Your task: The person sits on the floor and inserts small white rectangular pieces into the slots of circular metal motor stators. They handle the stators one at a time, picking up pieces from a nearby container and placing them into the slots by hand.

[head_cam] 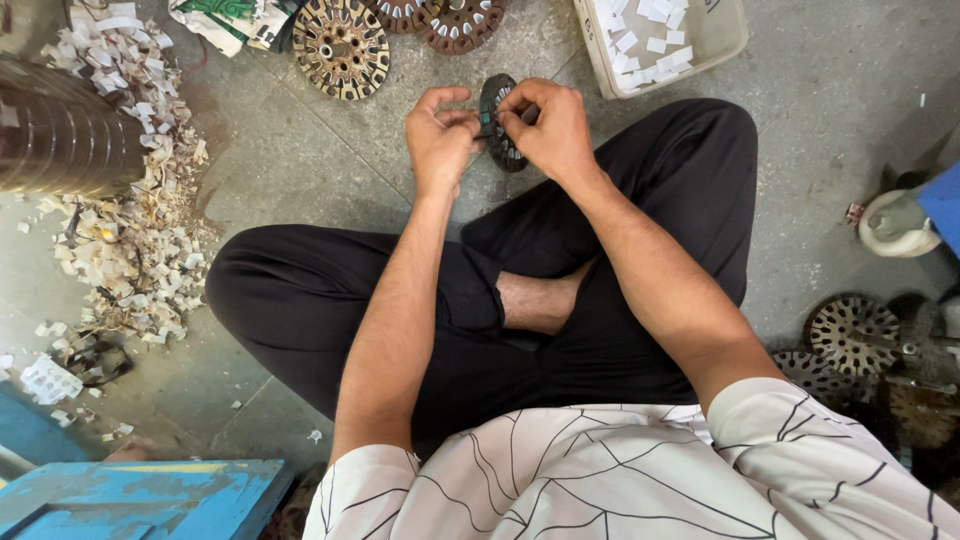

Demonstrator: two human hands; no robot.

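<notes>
Scraps (130, 250) of white and tan paper lie heaped on the floor (300, 170) at far left, beside a dark ribbed drum (60, 135). Below them, at the lower left corner, is a blue box (140, 497). Farther along, at the top edge, a round slotted stator (340, 47) lies flat, with two more discs (440, 20) just beside it on its right.

At centre the person sits cross-legged in black trousers (540, 330), both forearms reaching forward over the knees. The left hand (442, 135) is curled, its fingers bent inward and its thumb tip at the rim of a dark ring (498, 120), a slotted stator core held on edge just above the floor, ahead of the crossed legs. The right hand (548, 125) is on the ring's other side, its fingers pinched tight on something small at the rim; what it pinches cannot be made out. So each grip is narrow and closed on the ring, which sits between the two hands and touches both.

Right of the hands, at the top, a pale tray (720, 35) holds white paper slips (645, 35). At far right a white cup-like thing (893, 225) is near a blue edge, and below it more slotted cores (853, 335) lie on the floor, well apart from the hands.
</notes>
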